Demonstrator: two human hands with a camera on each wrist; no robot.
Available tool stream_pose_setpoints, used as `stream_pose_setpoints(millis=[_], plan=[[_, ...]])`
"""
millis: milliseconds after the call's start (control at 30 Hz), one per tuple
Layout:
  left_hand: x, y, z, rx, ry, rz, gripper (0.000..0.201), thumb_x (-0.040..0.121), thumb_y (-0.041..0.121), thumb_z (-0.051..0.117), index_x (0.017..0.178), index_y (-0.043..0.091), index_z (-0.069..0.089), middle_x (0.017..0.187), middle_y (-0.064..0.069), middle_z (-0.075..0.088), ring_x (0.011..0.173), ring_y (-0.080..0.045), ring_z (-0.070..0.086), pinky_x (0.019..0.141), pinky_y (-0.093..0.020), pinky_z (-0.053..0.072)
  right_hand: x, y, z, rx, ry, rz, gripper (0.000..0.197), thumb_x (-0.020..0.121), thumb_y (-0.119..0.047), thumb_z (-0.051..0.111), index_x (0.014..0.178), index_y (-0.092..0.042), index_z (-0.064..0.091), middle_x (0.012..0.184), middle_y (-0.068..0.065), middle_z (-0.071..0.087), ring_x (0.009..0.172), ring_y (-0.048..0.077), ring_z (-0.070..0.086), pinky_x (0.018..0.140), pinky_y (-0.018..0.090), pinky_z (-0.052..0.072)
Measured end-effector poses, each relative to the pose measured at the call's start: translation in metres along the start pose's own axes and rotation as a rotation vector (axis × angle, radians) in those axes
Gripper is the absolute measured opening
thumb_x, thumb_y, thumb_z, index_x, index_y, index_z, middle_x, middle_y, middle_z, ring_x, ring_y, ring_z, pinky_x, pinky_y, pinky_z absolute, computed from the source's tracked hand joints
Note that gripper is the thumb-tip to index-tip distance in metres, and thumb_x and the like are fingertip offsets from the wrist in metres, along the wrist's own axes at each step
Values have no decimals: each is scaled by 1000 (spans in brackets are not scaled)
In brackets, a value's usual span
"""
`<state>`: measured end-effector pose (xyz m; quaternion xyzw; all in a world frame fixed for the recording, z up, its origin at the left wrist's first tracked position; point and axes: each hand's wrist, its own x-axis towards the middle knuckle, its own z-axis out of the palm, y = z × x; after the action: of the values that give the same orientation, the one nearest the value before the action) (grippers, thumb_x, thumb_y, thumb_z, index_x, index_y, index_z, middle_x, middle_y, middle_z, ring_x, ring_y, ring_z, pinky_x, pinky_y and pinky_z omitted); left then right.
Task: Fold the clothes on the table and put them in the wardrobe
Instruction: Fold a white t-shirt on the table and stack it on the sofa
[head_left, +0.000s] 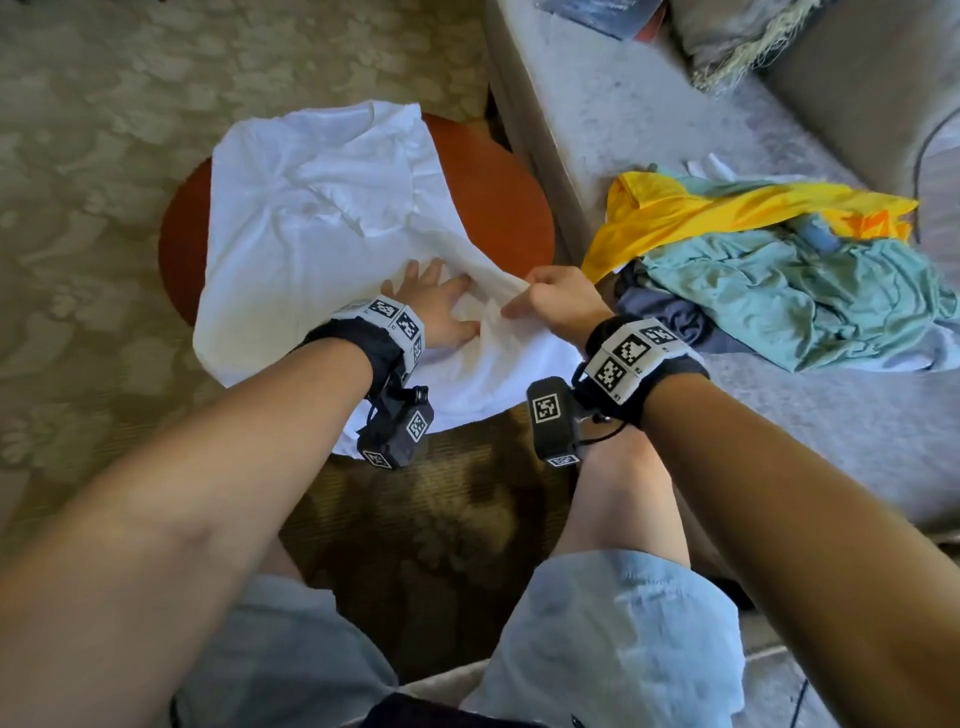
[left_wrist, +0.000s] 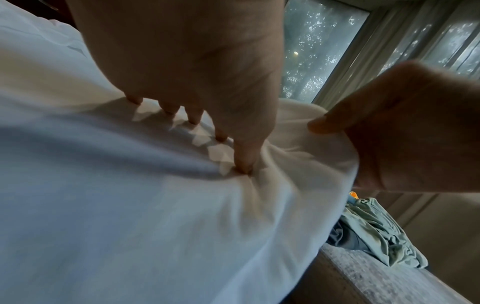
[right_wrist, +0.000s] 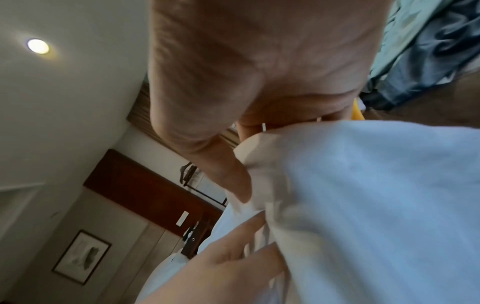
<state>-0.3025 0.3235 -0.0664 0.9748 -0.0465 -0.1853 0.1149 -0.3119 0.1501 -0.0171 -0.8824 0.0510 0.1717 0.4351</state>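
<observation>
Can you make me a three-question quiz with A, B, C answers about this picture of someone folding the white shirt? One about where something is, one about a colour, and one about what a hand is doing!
1. Where does the white T-shirt lie?
A. on the round red-brown table
B. on the carpet
C. on a hanger

2. What colour is the garment at the far side of the clothes pile on the sofa?
A. pink
B. yellow
C. black

3. What is the right hand doing?
A. resting flat on the sofa
B. holding a hanger
C. pinching a fold of the T-shirt

Answers:
1 A: the shirt is spread over the table top, its edges hanging over the rim.
2 B: the yellow garment lies beyond the teal garment.
3 C: its fingers lift a ridge of white cloth while the left hand presses flat.
</observation>
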Motion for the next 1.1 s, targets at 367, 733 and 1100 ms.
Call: stream_pose_setpoints(millis=[367, 733, 1100], plan=[[-9, 0, 0, -671, 568, -214, 32, 88, 1, 42, 101, 5, 72, 112, -11, 67, 95, -24, 61, 80, -25, 47, -20, -7, 16, -163, -261, -92, 18, 76, -8, 79, 81, -15, 62, 77, -1, 61, 80, 18, 58, 71, 25, 45], [-42, -4, -15, -1298, 34, -432, 23, 84, 8, 68, 99, -8, 61, 92, -22, 70, 76, -32, 72, 56, -36, 58, -39, -17, 39, -228, -496, 39, 38, 91, 4, 51, 125, -8, 63, 124, 12, 60, 99, 23, 65, 84, 46, 60], [-37, -14, -5, -1356, -20, -450, 28, 57, -6, 54, 85, -5, 57, 94, -21, 54, 78, -37, 54, 72, -49, 50, -39, 3, 33, -44, -512, 250, 28, 98, -4, 45, 119, -1, 63, 98, 14, 75, 85, 25, 73, 80, 35, 60]])
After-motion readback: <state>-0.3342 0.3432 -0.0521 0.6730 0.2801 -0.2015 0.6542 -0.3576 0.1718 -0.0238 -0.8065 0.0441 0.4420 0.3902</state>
